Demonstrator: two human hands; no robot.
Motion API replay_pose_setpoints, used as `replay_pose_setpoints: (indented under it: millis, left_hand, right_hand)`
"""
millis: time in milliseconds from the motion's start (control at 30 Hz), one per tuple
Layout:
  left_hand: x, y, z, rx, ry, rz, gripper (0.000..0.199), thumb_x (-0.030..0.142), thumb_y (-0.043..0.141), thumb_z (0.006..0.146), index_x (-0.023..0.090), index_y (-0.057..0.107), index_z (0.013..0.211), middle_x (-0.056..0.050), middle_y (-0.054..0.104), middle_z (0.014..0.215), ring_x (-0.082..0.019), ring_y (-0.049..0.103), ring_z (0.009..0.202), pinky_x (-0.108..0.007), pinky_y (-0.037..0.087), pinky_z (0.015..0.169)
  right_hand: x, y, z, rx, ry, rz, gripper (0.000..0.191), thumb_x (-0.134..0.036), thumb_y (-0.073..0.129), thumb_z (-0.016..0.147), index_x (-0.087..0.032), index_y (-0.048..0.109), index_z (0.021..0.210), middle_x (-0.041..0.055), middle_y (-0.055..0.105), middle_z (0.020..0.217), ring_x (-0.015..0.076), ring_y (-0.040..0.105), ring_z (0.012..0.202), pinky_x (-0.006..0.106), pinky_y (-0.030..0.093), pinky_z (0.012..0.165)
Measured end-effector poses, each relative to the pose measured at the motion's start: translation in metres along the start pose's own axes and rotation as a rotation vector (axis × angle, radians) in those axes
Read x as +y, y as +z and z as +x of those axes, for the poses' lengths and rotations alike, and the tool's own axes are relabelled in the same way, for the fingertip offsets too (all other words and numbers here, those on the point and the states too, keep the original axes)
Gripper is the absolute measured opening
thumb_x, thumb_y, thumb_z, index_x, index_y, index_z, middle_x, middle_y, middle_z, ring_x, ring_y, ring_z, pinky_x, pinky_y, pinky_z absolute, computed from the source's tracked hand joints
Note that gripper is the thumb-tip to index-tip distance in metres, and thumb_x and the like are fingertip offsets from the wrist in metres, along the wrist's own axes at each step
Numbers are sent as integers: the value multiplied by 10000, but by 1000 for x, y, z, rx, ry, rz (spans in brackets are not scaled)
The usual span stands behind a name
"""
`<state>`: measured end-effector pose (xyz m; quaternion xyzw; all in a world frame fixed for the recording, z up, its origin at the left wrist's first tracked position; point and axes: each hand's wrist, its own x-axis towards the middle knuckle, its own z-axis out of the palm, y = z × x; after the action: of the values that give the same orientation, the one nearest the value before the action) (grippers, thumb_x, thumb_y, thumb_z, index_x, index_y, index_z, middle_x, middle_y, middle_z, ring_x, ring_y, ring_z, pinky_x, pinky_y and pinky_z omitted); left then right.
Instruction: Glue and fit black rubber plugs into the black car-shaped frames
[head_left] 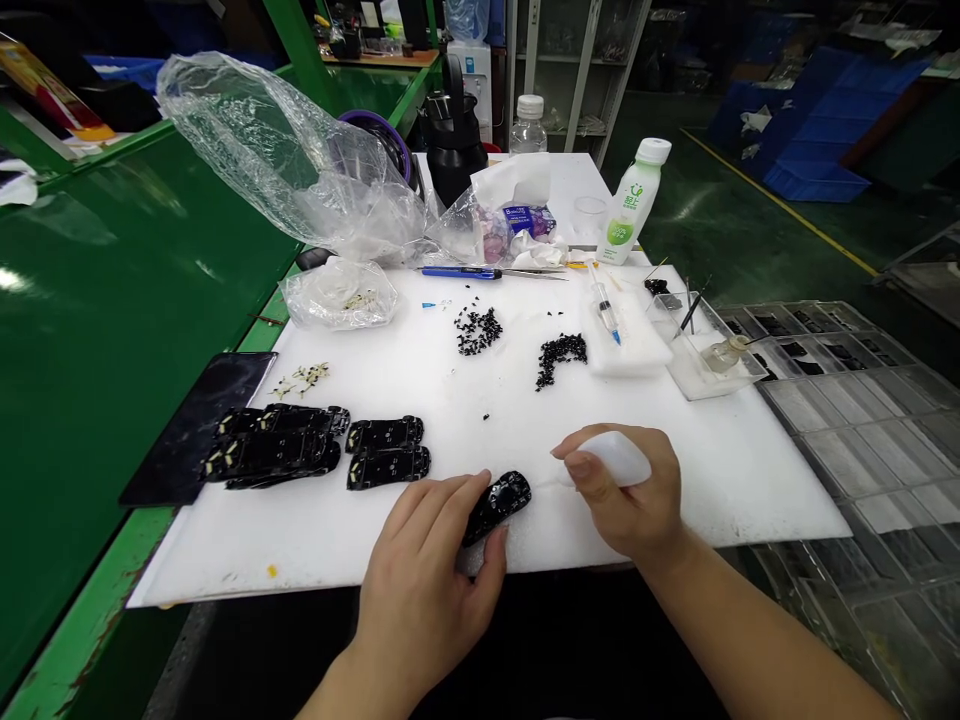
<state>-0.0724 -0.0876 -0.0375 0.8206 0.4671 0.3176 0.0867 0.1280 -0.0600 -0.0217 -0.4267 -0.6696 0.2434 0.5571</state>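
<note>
My left hand (431, 570) grips a small black car-shaped part (499, 503) near the front edge of the white foam board (300, 540). To its right, my right hand (637, 500) is wrapped round a small white squeeze bottle (616, 458), whose thin tip points left toward the part. Several similar black parts (285, 445) are stacked at the left, and others (387, 452) lie beside them. Two piles of tiny black pieces, one round (478, 330) and one angular (561, 358), sit beyond my hands. Small pale pieces (301, 379) lie above the stack.
A dark tablet-like slab (202, 430) lies at the left edge. Behind are a plastic bag (300, 160), blue cutter (459, 272), black kettle (452, 140), tissues (517, 220) and green-white bottle (634, 202). A syringe (604, 308) and clear tray (712, 365) stand right, near compartment trays (870, 430).
</note>
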Motion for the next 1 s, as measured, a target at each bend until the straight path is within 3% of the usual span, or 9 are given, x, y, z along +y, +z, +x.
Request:
replay_pose_setpoints:
  millis: [833,1000]
  left_hand:
    - [2,0,-1,1,3,23,410,155,639,811,159,542,1209,-95,662,1020,-237,576,930,-415,486,866]
    - [2,-19,10,-7,-12,-4,377,180,601,848,162,550,1221,-117,615,1140,-239,580,1023,-378,491,886]
  right_hand:
    - [2,-2,-5,7,94,8,215,-291,628,895,-165,703,739,18,659,646,113,548,502,243,421,470]
    - [4,-7,2,373,263,377,270,-405,594,914,-181,732,855,34,690,712,126,596,543,229,460,453]
